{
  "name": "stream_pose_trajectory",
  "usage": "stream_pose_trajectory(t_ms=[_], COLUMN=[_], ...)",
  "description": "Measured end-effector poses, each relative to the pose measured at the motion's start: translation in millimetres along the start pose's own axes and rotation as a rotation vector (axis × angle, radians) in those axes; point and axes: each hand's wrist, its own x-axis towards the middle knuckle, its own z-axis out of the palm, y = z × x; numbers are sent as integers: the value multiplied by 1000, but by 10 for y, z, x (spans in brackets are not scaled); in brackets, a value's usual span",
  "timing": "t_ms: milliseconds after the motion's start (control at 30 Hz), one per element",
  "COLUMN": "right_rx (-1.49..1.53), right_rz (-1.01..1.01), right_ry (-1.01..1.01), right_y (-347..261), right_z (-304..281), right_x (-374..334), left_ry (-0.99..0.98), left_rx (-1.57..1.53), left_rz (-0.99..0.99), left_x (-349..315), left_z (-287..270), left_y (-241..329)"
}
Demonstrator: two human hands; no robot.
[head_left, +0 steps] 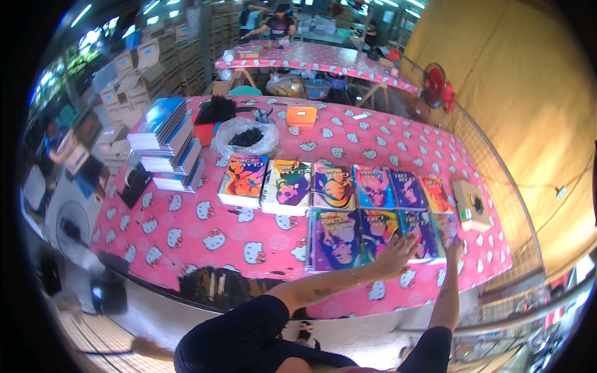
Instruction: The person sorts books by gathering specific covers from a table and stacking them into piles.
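Colourful spiral notebooks lie in two rows on a pink cartoon-print tablecloth [214, 239]. My left hand [398, 256] reaches over the near row with its fingers spread, above the lower edges of a multicoloured notebook [379, 230] and a purple notebook [416, 227]. At the right end of that row, my right hand [456, 250] is beside the last notebook [444, 227]; its fingers are blurred, so their grip is unclear. A purple-and-teal notebook [336, 239] begins the near row. In the far row, thicker piles at the left include a yellow-and-purple notebook pile [287, 186].
Tall notebook stacks [163, 143] stand at the table's left. Behind the rows are a clear plastic bag [245, 138] with black items and an orange box [301, 115]. A cardboard box [471, 205] sits right. Beyond are a second table [311, 56], people and a red fan [437, 87].
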Motion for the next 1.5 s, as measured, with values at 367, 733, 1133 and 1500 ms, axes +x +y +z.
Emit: stream_pose_trajectory(t_ms=[367, 733, 1133, 1500], right_rx=[570, 980, 244, 486], right_rz=[179, -438, -810, -829], right_ry=[-261, -809, -436, -303], right_y=[326, -2695, -2378, -2541], right_z=[-388, -407, -252, -872], right_x=[434, -2942, -2631, -2402], left_ry=[245, 897, 518, 1187], left_rx=[-192, -166, 362, -110], left_rz=[-76, -597, -1128, -838], left_x=[701, -1603, -2075, -2406], left_z=[274, -3086, -514, -2998], left_y=[-69, 274, -681, 276])
